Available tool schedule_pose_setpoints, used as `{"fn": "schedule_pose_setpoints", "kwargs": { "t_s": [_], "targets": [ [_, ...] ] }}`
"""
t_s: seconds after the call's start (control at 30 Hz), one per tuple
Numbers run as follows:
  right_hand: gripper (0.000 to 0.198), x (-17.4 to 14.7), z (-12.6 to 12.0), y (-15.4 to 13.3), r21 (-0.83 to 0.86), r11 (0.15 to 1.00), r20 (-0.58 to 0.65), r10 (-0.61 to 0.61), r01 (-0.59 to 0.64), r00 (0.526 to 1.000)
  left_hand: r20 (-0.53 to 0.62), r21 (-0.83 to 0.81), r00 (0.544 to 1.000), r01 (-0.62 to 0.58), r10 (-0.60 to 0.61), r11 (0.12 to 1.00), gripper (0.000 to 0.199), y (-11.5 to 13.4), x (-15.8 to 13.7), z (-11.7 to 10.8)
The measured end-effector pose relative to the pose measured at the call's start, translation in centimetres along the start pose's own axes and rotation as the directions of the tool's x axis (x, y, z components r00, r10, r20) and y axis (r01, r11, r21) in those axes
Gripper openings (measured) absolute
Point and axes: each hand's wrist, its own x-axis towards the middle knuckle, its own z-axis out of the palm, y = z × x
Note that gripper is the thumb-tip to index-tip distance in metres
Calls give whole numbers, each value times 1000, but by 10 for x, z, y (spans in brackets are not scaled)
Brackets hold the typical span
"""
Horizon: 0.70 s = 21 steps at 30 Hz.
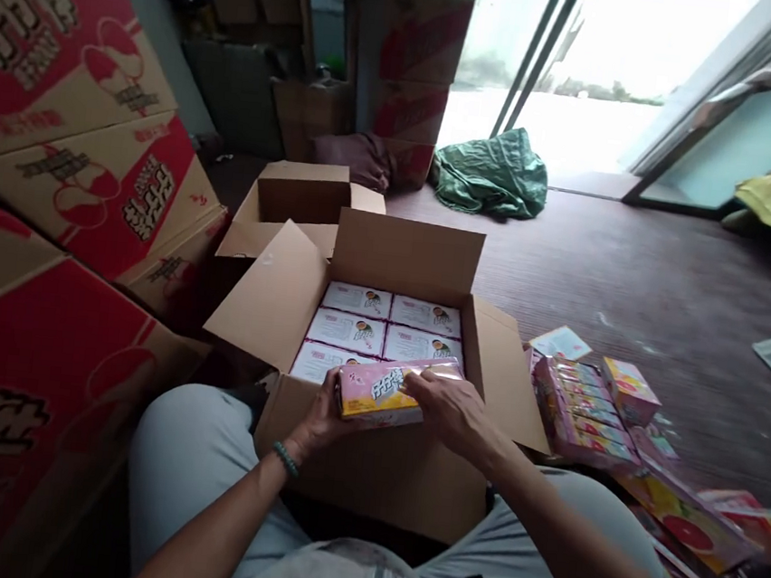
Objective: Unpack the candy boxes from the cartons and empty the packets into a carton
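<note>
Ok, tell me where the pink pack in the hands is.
Low centre of the head view: the pink pack sits between left hand and right hand, over the open carton's near edge.

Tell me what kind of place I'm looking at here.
Likely a small stockroom or packing area by an open doorway: stacked red-printed cartons along one wall, an open cardboard box of packs on the dark floor, and both hands, left hand and right hand, holding a pink pack.

Head-worn view, angled forward and down, close over the open carton [402,263] between the knees.
</note>
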Motion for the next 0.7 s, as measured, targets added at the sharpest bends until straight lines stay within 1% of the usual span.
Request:
{"fn": "schedule_pose_setpoints", "kwargs": {
  "t_s": [0.07,0.13,0.23,0.3,0.4,0.57,0.7],
  "targets": [
    [23,16,-4,-25,-89,992,85,-79,86,993,5,12,998,-57,57,998,86,-5,0,-2],
    [22,30,-5,-43,-143,977,147,-138,159,980,-1,48,996,-84,84,995,86,-11,-1,-4],
    [22,43,-2,-56,-186,956,203,-190,228,961,-6,100,995,-101,102,990,86,-18,-3,-7],
    [22,45,-2,-58,-195,950,223,-198,243,954,-9,88,992,-121,123,989,85,-20,-3,-8],
    [22,45,-2,-58,-193,954,229,-184,230,956,-18,68,990,-140,142,988,83,-20,2,-7],
    [26,48,3,-65,-196,948,282,-190,250,941,-21,160,990,-131,136,978,80,-18,6,-8],
    [29,47,8,-72,-204,954,256,-166,221,952,2,151,991,-133,134,979,81,-17,5,-10]
  ]
}}
